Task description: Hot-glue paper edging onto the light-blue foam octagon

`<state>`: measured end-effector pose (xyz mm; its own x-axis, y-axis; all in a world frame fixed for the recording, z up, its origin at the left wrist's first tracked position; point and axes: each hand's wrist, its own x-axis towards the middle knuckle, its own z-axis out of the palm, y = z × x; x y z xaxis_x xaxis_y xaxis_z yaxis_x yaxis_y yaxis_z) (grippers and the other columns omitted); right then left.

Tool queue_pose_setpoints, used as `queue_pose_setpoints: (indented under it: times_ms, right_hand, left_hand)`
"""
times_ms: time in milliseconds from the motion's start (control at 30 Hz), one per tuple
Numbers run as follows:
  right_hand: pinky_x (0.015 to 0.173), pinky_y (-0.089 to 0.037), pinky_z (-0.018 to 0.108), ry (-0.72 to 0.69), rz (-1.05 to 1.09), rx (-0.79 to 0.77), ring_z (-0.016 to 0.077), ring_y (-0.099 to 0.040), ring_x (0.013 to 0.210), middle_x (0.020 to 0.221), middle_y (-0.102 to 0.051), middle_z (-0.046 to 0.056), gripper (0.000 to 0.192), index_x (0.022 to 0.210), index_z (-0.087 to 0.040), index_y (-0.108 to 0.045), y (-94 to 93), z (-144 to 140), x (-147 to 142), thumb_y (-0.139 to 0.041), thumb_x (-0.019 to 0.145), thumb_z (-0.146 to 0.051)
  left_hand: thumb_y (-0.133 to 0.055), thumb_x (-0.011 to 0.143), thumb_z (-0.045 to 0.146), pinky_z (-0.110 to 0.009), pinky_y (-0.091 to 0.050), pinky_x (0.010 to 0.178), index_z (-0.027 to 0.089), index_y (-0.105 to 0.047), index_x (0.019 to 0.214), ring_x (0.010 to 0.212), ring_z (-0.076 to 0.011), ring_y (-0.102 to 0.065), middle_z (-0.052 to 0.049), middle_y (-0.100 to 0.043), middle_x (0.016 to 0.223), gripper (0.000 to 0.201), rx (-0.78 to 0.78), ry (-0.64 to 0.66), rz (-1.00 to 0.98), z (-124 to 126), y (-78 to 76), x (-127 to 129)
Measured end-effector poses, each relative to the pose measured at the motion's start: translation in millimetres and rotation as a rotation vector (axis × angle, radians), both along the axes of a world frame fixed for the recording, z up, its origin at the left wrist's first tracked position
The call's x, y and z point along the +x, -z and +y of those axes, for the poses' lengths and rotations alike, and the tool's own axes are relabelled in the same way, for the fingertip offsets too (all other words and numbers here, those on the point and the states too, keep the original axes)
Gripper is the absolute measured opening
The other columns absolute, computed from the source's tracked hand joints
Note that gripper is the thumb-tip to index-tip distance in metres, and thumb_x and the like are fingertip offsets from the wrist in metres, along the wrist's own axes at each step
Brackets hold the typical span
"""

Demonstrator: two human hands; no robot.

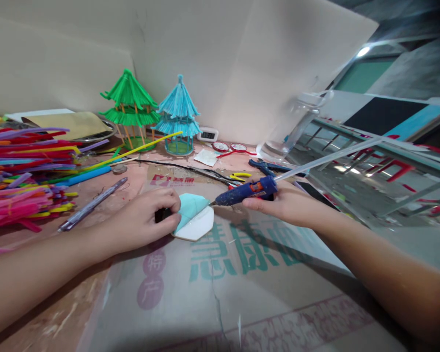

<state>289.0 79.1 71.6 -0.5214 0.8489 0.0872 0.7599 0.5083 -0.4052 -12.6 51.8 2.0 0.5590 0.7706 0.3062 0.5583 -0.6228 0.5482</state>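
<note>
Blue glue gun (242, 192) gripped in right hand (289, 203), nozzle right by the turquoise sheet (191, 208). Left hand (150, 210) holds the sheet's left side, partly covering the white octagon (200, 225) on cardboard (176, 303) (two pavilions (179, 105) behind).

Head-worn camera looks forward, down over the tabletop (58, 325).

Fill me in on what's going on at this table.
A person's right hand holds a blue glue gun, its tip by the edge of a white piece. The left hand grips the near-left side of a light-blue sheet that covers part of that piece. Behind them stand a green pagoda model and a light-blue one; colourful fuzzy stems lie heaped on the left.
</note>
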Motion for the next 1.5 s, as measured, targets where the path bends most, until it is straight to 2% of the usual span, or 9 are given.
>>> queue_pose_setpoints:
  times_ms: [133,400,600,700,900,1033,1200,1367,1500]
  right_hand:
    - [0.082,-0.056,0.041,0.022,-0.02,-0.044,0.0274,-0.069,0.087,0.093,-0.076,0.004,0.034,0.097,-0.025,-0.076,-0.8,-1,0,-0.063,0.083,-0.054]
    - [0.083,-0.057,0.042,0.051,-0.047,-0.008,0.0275,-0.069,0.086,0.083,-0.074,0.004,0.032,0.093,-0.025,-0.077,-2.8,-4,-1,-0.065,0.082,-0.052]
    - [0.076,-0.057,0.038,0.023,-0.043,-0.02,0.0246,-0.068,0.077,0.087,-0.075,0.003,0.035,0.103,-0.027,-0.077,-2.7,-3,2,-0.065,0.083,-0.053]
    - [0.074,-0.057,0.036,0.029,-0.05,-0.037,0.0241,-0.069,0.078,0.093,-0.075,0.003,0.038,0.106,-0.028,-0.076,-3.1,-4,3,-0.064,0.083,-0.055]
    - [0.085,-0.054,0.04,0.035,-0.049,-0.096,0.0276,-0.068,0.092,0.097,-0.075,0.005,0.04,0.104,-0.024,-0.074,-9.1,-10,0,-0.064,0.082,-0.056]
    - [0.075,-0.057,0.037,0.051,-0.009,-0.156,0.0259,-0.07,0.083,0.087,-0.075,0.003,0.044,0.1,-0.023,-0.075,-10.3,-15,1,-0.067,0.078,-0.06]
    - [0.071,-0.057,0.033,-0.105,0.072,-0.175,0.023,-0.071,0.081,0.087,-0.076,0.0,0.034,0.1,-0.027,-0.076,-5.0,-22,-2,-0.067,0.082,-0.055]
    - [0.073,-0.056,0.032,-0.096,0.134,-0.162,0.0217,-0.07,0.081,0.088,-0.075,0.001,0.033,0.1,-0.026,-0.072,7.2,-30,-16,-0.069,0.082,-0.054]
    - [0.067,-0.053,0.029,-0.113,0.213,-0.258,0.0203,-0.069,0.077,0.085,-0.074,0.003,0.039,0.104,-0.022,-0.065,15.5,-32,-24,-0.07,0.081,-0.054]
  left_hand:
    - [-0.048,0.089,0.027,-0.029,-0.041,0.074,0.018,-0.052,0.074,0.08,-0.0161,-0.054,-0.002,-0.057,0.083,0.019,0.007,0.005,-0.004,0,-0.7,0]
    - [-0.048,0.09,0.027,-0.029,-0.041,0.074,0.018,-0.051,0.074,0.08,-0.0162,-0.054,-0.001,-0.057,0.082,0.019,0.012,0.016,-0.006,-1,-0.5,0]
    - [-0.048,0.09,0.027,-0.029,-0.041,0.073,0.018,-0.051,0.074,0.08,-0.0163,-0.054,-0.002,-0.057,0.083,0.018,0.001,0.014,0.005,-1,-1.6,-1]
    - [-0.048,0.09,0.027,-0.029,-0.04,0.073,0.018,-0.052,0.074,0.08,-0.0163,-0.054,-0.002,-0.058,0.083,0.018,0.007,0.012,0.007,0,-1.9,-1]
    - [-0.047,0.089,0.028,-0.028,-0.041,0.072,0.018,-0.053,0.073,0.08,-0.0164,-0.055,-0.002,-0.059,0.083,0.02,-0.001,0.006,0.005,0,-2.1,0]
    - [-0.046,0.089,0.029,-0.028,-0.042,0.072,0.018,-0.051,0.072,0.078,-0.016,-0.054,-0.001,-0.058,0.081,0.021,0.007,0.002,0.002,0,-3.2,0]
    - [-0.047,0.087,0.028,-0.028,-0.041,0.073,0.018,-0.052,0.071,0.078,-0.0158,-0.054,-0.001,-0.058,0.081,0.019,0.008,-0.003,0.01,-1,-4.1,0]
    - [-0.049,0.086,0.024,-0.028,-0.041,0.072,0.018,-0.054,0.073,0.077,-0.0157,-0.054,-0.001,-0.059,0.08,0.015,0.024,0.007,-0.01,0,-1.7,0]
    - [-0.05,0.085,0.022,-0.028,-0.04,0.072,0.018,-0.055,0.073,0.077,-0.0157,-0.054,-0.001,-0.059,0.08,0.014,0.032,0.004,-0.009,1,0.3,-1]
